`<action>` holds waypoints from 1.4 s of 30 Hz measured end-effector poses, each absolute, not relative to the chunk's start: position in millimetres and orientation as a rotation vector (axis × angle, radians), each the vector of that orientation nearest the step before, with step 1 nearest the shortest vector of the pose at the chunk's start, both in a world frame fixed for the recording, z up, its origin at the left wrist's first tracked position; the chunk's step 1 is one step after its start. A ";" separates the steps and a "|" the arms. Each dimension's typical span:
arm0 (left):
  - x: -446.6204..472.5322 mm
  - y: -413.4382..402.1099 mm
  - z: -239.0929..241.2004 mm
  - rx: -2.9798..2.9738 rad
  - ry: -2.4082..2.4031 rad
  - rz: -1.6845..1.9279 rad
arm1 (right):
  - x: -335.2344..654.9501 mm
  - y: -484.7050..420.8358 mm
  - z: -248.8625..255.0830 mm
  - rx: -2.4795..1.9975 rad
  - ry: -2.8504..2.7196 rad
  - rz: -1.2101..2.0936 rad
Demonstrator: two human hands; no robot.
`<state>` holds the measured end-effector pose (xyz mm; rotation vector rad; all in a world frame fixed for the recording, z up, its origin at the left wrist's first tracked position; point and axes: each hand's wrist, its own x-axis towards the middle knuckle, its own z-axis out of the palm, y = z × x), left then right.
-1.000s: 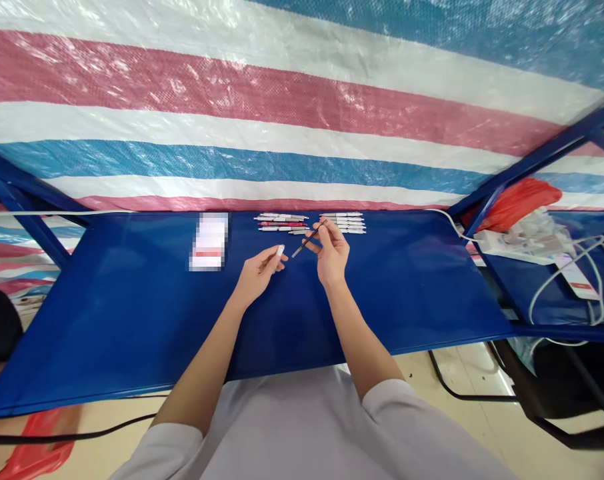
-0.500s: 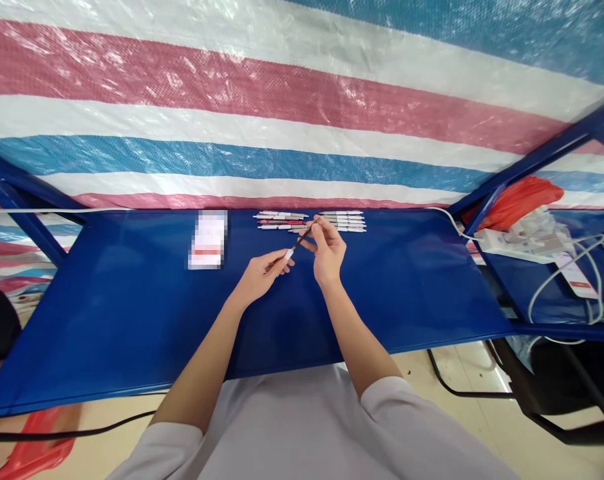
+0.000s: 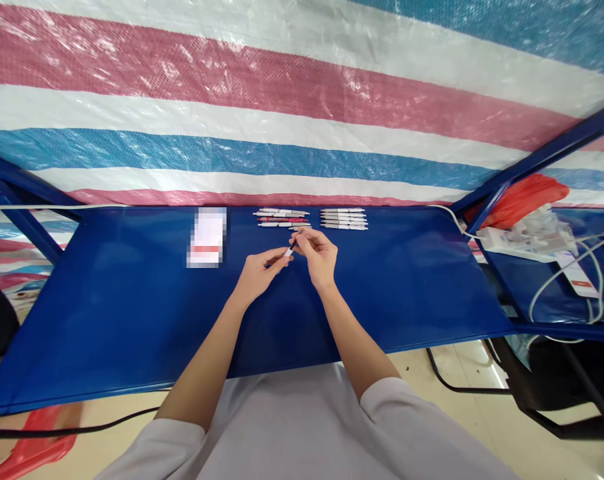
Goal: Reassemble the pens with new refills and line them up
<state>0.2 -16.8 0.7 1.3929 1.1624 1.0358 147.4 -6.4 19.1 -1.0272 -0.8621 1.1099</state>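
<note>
My left hand (image 3: 260, 268) pinches a short white pen barrel (image 3: 287, 252) above the blue table (image 3: 132, 300). My right hand (image 3: 320, 252) grips a thin dark refill (image 3: 295, 241) whose lower end sits in the mouth of that barrel. The two hands nearly touch over the middle of the table. Behind them lie two neat groups of white pens: one group (image 3: 282, 218) with a red pen in it on the left, another group (image 3: 343, 219) on the right.
A blurred white and red card (image 3: 207, 237) lies left of the pens. A striped tarp (image 3: 282, 107) hangs behind the table. On the right a second blue shelf carries a power strip (image 3: 512, 245), white cables (image 3: 577, 273) and a red bag (image 3: 522, 200).
The hands have come together. The refill, held apart from the white barrel a second ago, has slid down into the barrel, and less of it shows now.
</note>
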 end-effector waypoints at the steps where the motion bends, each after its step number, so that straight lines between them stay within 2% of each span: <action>1: 0.5 -16.9 0.4 1.400 1.163 1.043 | 146.8 -6.6 18.4 -1.029 -0.862 1.113; 11: -1.4 -16.4 -7.8 1.428 1.215 1.102 | 145.0 -6.6 12.8 -1.013 -0.851 1.159; 25: -13.3 -14.8 -2.5 1.427 1.279 1.069 | 170.1 11.2 12.2 -1.182 -1.221 1.187; 28: -18.0 -12.9 -0.8 1.415 1.314 1.053 | 184.0 22.8 10.4 -1.248 -1.504 0.964; 34: -24.7 -6.7 3.0 1.391 1.342 1.061 | 203.2 43.1 10.2 -1.444 -2.235 0.249; 42: -27.6 -3.4 2.1 1.423 1.334 1.036 | 203.2 55.6 6.8 -1.439 -2.498 0.057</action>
